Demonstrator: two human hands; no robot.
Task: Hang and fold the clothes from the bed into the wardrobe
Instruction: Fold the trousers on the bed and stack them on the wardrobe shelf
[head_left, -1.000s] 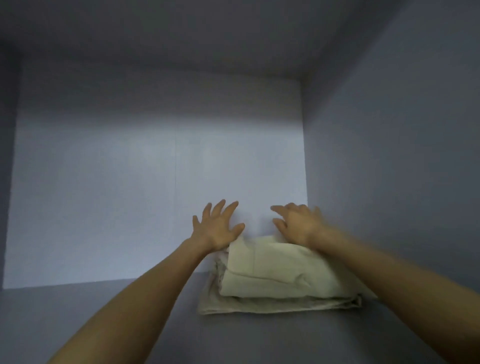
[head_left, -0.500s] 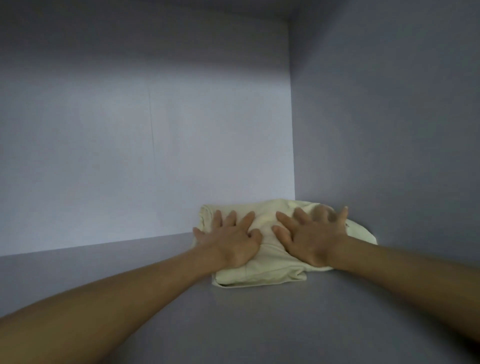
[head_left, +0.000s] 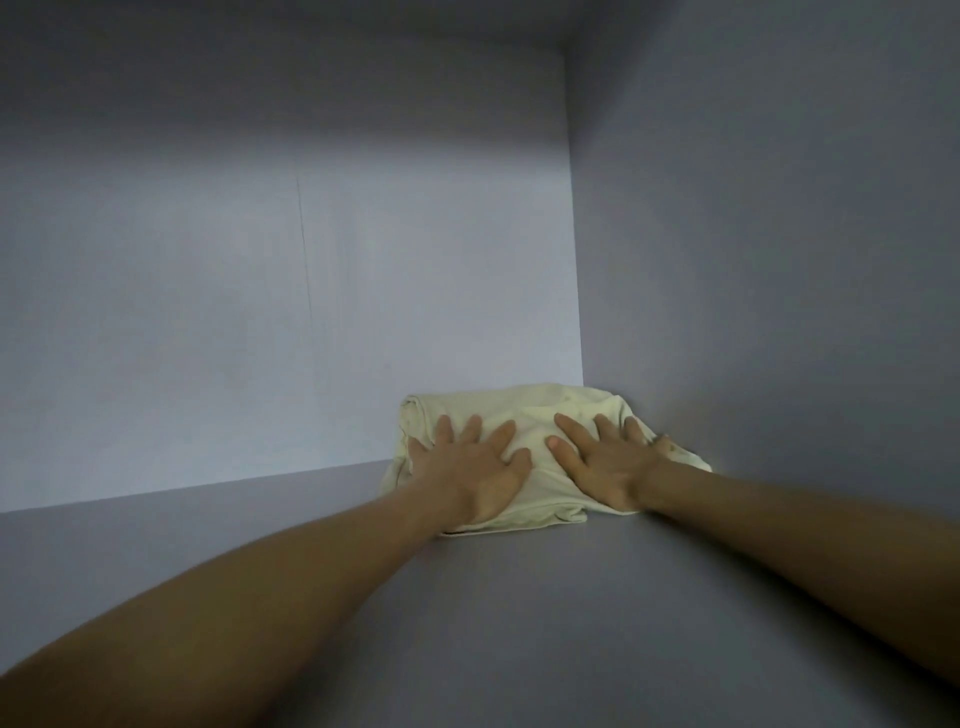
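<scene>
1. From where I stand, the step in hand looks like the stowing of one folded piece: a pale cream folded garment lies on the wardrobe shelf, tucked into the far right corner where the back panel meets the right side wall.

2. Both hands are on top of it. The left hand lies flat on the left half, fingers straight and spread. The right hand lies flat on the right half, likewise spread.

3. Neither grip is closed on anything: the fingers of both are apart and pressing down on the cloth, not curled round it.

4. The garment sits directly beneath the palms, its far edge just beside or touching the back panel, and its right edge near the side wall; I cannot tell if it touches there.

5. The pile looks settled and squared enough, so I judge this placement nearly finished.

6. The next move likely calls for lifting both hands straight off without dragging the top fold, then drawing the arms out of the wardrobe for another piece from the bed, which is out of sight here.
</scene>
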